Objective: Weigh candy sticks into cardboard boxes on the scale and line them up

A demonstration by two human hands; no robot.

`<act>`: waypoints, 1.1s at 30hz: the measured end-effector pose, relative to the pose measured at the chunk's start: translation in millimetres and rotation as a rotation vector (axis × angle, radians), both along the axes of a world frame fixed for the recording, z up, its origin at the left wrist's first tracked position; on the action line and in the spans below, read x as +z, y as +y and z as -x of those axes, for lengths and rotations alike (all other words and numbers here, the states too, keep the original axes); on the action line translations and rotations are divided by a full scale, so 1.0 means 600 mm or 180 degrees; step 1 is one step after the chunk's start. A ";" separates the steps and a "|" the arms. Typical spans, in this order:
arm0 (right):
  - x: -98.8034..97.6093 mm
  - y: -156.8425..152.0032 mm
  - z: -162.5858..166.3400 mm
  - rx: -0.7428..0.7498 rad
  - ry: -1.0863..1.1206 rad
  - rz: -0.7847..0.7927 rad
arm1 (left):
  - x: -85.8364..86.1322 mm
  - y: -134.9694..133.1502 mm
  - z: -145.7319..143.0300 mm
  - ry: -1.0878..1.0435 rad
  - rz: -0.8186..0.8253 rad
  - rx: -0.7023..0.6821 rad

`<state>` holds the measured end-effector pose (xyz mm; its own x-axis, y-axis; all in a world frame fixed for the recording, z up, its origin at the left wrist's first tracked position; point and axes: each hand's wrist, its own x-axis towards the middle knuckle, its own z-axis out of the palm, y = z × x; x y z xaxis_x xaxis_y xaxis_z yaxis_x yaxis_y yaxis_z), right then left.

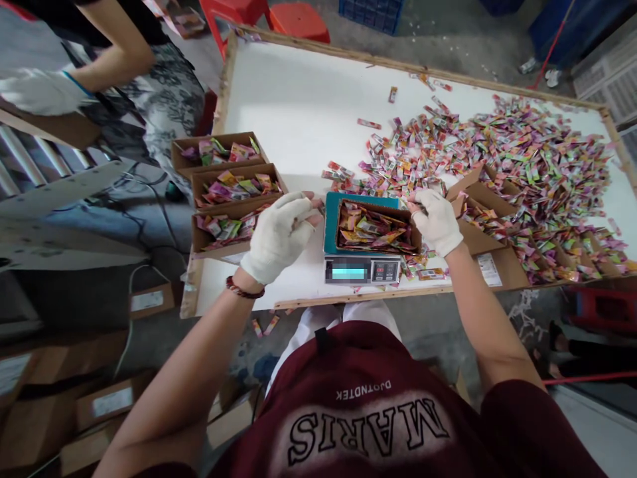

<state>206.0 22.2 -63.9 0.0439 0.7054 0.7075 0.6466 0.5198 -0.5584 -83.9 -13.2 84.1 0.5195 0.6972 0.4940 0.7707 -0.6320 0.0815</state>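
Observation:
A small cardboard box (377,228) filled with colourful candy packets sits on a teal weighing scale (360,269) at the table's near edge. My left hand (279,236), in a white glove, hovers just left of the scale with fingers curled, and I cannot tell if it holds anything. My right hand (436,220), also gloved, rests at the box's right rim, fingers down among loose packets. A large heap of candy packets (512,156) spreads over the right part of the white table (298,99).
Three filled cardboard boxes (233,189) stand in a row left of my left hand. Open boxes (480,206) lie right of the scale. Another person's gloved hand (42,89) is at far left. Red stools (298,20) stand beyond the table.

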 end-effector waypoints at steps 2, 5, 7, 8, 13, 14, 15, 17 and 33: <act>0.003 -0.007 -0.001 0.0078 -0.0117 0.0019 | -0.016 0.007 -0.024 -0.0013 0.0064 -0.0153; 0.009 -0.014 -0.003 0.0128 -0.0173 0.0041 | -0.048 0.014 -0.064 0.0085 0.0262 -0.0481; 0.011 -0.017 -0.006 0.0154 -0.0145 0.0003 | -0.066 0.017 -0.085 0.0116 0.0327 -0.0668; 0.012 -0.019 -0.008 0.0161 -0.0124 -0.0022 | -0.071 0.018 -0.092 0.0091 0.0311 -0.0713; 0.010 -0.029 -0.007 0.0237 -0.0048 -0.0059 | -0.070 0.025 -0.095 -0.0063 0.0276 -0.0691; 0.009 -0.030 -0.003 0.0285 -0.0061 -0.0017 | -0.067 0.025 -0.092 -0.0071 0.0288 -0.0663; 0.009 -0.031 0.001 0.0339 -0.0080 0.0038 | -0.064 0.026 -0.089 -0.0071 0.0296 -0.0635; 0.009 -0.033 0.009 0.0419 -0.0111 0.0134 | -0.060 0.025 -0.085 -0.0056 0.0311 -0.0606; -0.100 -0.018 -0.121 -0.1144 0.0001 0.0921 | -0.183 0.003 -0.104 0.2208 0.0579 -0.0004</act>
<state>278.6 11.6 -124.1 0.3220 0.8139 0.4836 0.7571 0.0853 -0.6477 -21.3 -11.5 -25.8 0.6726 0.7363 -0.0744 0.6823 -0.6559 -0.3228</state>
